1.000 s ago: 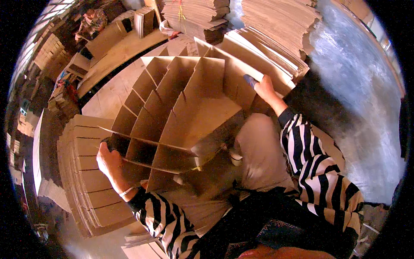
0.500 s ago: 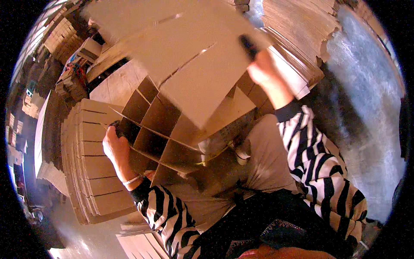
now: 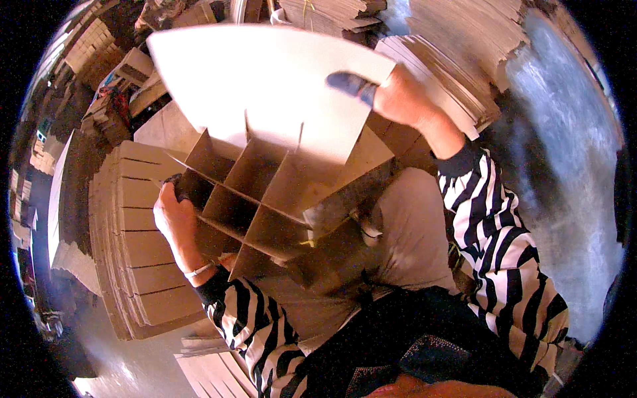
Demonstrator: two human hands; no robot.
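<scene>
My right hand point(image 3: 406, 99), a dark cover on its thumb, grips the right end of a slotted cardboard sheet point(image 3: 265, 83) that shines bright in the light. The sheet stands tilted over the far side of a cardboard divider grid point(image 3: 229, 212), its slots toward the grid's strips. My left hand point(image 3: 176, 215) is closed on the grid's left edge, with dark covering on a fingertip. Interlocked strips form several open cells, and the grid rests in front of my knees. Whether the sheet's slots touch the strips I cannot tell.
A stack of slotted cardboard sheets point(image 3: 149, 265) stands on the left. Another stack point(image 3: 438, 79) lies beyond my right hand, with more cardboard point(image 3: 458, 33) behind it. More slotted pieces point(image 3: 212, 375) lie at the lower left. Bluish floor point(image 3: 557, 166) shows on the right.
The sheet has swung from lying flat toward me to a tilted, upright stance at the grid's far side, catching bright light. My left hand keeps its hold on the grid.
</scene>
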